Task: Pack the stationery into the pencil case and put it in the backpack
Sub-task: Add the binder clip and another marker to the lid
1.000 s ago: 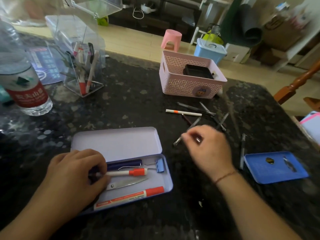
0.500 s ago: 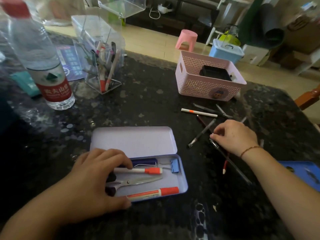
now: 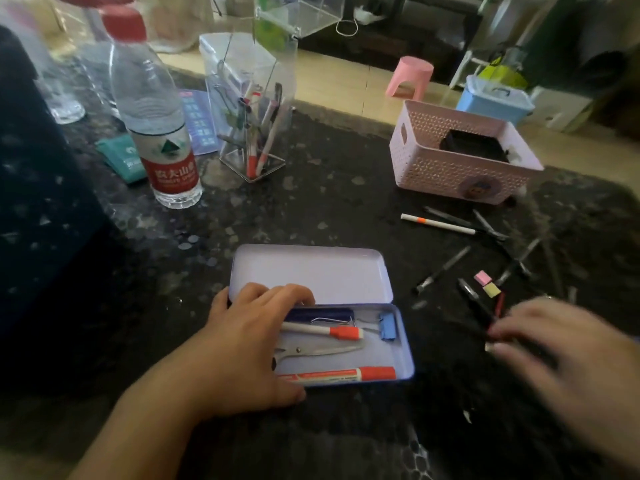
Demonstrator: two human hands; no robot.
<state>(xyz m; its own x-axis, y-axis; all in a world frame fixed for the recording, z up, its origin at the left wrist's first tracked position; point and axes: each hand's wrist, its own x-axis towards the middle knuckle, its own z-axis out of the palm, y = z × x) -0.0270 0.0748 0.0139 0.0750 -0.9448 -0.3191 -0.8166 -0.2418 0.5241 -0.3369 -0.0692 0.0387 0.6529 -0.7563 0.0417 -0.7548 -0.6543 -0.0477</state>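
The pencil case (image 3: 322, 317) lies open on the dark surface (image 3: 311, 209), the left hand (image 3: 242, 344) resting flat-fingered over its near end. The right hand (image 3: 568, 355) is blurred; its grip seems to pinch a dark pen (image 3: 476, 301), though I cannot tell for sure. Risks: the pen slips out, or the left hand blocks its slot. No backpack shows.

Open lilac pencil case (image 3: 311, 271), loose pens (image 3: 440, 225) alongside
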